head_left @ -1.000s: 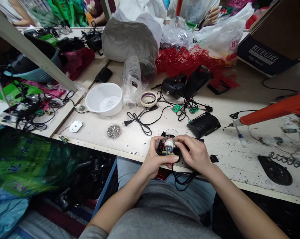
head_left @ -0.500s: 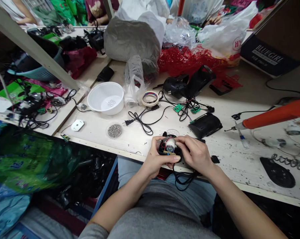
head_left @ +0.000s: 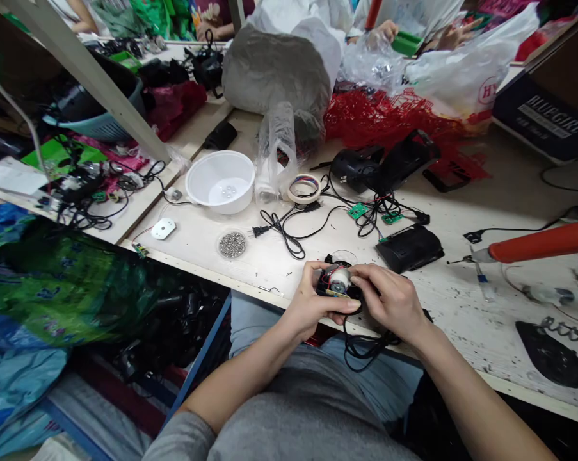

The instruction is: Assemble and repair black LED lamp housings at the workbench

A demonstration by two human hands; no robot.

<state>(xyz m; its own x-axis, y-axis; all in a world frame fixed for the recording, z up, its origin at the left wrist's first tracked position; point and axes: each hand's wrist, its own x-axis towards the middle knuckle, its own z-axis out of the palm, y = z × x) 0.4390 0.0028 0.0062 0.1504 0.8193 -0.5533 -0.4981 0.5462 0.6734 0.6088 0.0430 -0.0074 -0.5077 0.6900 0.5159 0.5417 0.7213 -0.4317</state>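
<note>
Left hand (head_left: 313,302) curls around a small black housing (head_left: 354,296) at the front edge of the counter (head_left: 197,246) in the head view, thumb along the near side; the right hand (head_left: 390,298) has thumb and fingertips drawn close together beside the white motor (head_left: 339,278), though whether they grip anything cannot be told. The step in hand looks like close adjustment of parts inside the open housing; the next move seems to call for a steady left hold and small fingertip motions, clear of the red wires (head_left: 326,277). On the pale, speckled surface beyond lie a black casing (head_left: 410,248), a green circuit board (head_left: 358,210) and a dish of small metal pieces (head_left: 232,244), with a white bowl (head_left: 221,207) farther back. An orange-barrelled tool (head_left: 538,242) juts in from the right. Plastic bags (head_left: 481,70) and a printed carton (head_left: 550,115) crowd the back, near a co-worker's hand (head_left: 454,38).
</note>
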